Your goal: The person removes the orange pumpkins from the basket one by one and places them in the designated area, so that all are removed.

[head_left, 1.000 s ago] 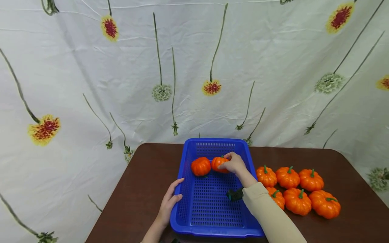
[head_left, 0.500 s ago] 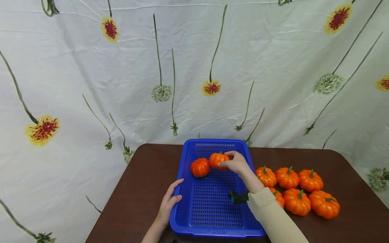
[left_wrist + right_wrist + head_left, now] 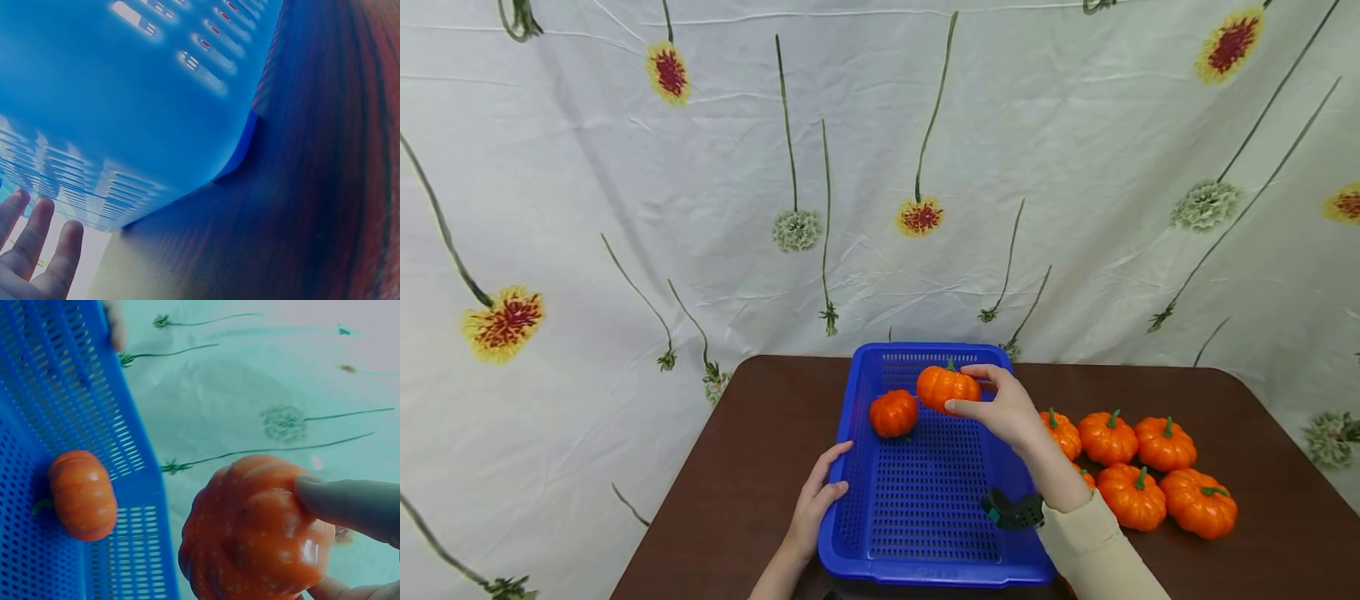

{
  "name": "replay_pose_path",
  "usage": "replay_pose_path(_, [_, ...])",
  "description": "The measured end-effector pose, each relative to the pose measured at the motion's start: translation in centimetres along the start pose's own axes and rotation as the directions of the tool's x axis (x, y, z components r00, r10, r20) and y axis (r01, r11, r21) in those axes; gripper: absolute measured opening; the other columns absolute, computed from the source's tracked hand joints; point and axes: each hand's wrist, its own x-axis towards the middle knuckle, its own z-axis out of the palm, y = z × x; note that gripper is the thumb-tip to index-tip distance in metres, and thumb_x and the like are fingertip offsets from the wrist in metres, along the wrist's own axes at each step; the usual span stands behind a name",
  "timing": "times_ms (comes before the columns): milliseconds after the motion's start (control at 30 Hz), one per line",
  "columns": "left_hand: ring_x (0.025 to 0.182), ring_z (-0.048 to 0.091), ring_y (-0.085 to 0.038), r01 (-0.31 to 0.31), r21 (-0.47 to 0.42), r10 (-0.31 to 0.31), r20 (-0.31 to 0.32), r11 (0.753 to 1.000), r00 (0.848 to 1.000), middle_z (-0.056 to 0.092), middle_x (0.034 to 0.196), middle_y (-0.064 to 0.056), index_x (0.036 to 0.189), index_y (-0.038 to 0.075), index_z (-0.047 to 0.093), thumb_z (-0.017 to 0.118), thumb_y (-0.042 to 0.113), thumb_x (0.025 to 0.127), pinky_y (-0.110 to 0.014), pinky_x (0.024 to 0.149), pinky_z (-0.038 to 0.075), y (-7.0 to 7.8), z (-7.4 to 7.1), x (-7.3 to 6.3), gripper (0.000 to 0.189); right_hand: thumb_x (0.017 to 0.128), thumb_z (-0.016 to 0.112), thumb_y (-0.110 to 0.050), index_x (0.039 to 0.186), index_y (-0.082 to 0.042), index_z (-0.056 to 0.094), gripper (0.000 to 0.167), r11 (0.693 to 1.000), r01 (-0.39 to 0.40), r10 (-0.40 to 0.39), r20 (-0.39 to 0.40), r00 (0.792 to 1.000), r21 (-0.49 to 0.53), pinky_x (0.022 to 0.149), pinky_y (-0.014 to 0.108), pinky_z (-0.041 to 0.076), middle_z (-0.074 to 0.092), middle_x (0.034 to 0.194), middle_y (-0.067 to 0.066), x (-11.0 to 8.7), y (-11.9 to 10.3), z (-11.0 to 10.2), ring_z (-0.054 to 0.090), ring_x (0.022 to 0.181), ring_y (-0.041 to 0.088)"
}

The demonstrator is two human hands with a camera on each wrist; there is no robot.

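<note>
In the head view, my right hand (image 3: 1011,410) holds a small orange pumpkin (image 3: 943,390) with a green stem, thumb on the near side and fingers behind. It hangs above the far part of a blue perforated plastic basket (image 3: 925,521). The right wrist view shows the held pumpkin (image 3: 256,531) close up, under the thumb (image 3: 350,506). Another pumpkin (image 3: 893,413) lies on its side inside the basket, its stem visible in the right wrist view. My left hand (image 3: 808,504) rests against the basket's left rim, its fingers (image 3: 37,231) extended along the outer wall.
Several more orange pumpkins (image 3: 1131,497) stand in two rows on the brown table (image 3: 730,467), right of the basket. The right forearm partly covers the nearest ones. A white flowered cloth (image 3: 737,167) hangs behind the table. A black strap device (image 3: 1015,510) is on my right wrist.
My right hand has lifted the pumpkin off the basket floor, up and slightly towards the right, away from the other pumpkin. My left hand has stayed on the rim.
</note>
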Motion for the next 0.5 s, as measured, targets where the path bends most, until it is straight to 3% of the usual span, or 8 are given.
replay_pose_path(300, [0.113,0.045,-0.036,0.002,-0.014,-0.002,0.007,1.0,1.0,0.036,0.138,-0.026,0.138,0.003,0.038,0.042,0.002,0.087,-0.037,0.085,0.047,-0.1,-0.1,0.0,0.05,0.077,0.077,-0.018,0.127,-0.007,0.054,0.057,0.997,0.042,-0.04,-0.028,0.999,0.071,0.087,0.043,0.047,0.041,0.134,0.013,-3.2,-0.9,-1.9,0.044,0.119,0.032])
replay_pose_path(500, [0.114,0.044,-0.038,0.007,-0.015,-0.007,0.007,1.0,1.0,0.035,0.139,-0.025,0.138,0.002,0.037,0.042,0.003,0.088,-0.036,0.086,0.047,-0.1,0.0,0.0,0.051,0.076,0.078,-0.013,0.125,-0.005,0.054,0.056,0.986,0.11,-0.104,-0.052,0.993,0.126,0.087,0.03,0.048,0.043,0.131,0.011,-5.0,-0.8,-3.1,0.048,0.111,0.028])
